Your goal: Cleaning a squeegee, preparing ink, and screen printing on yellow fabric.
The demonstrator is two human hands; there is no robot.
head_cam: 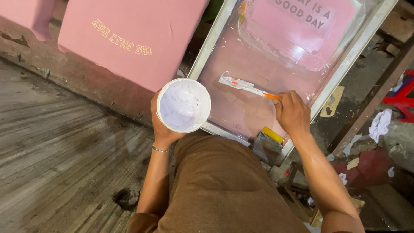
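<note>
Left hand [160, 123] gripping paint tub [183, 105], right hand [292, 113] pinching orange spatula [248, 86]

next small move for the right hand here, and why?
Probably drag the orange-handled spatula further along the screen frame mesh. The right hand holds its handle, and only a short streak of white ink lies on the mesh, above the faint lettering. The left hand holds the white ink tub beside the frame.
</note>
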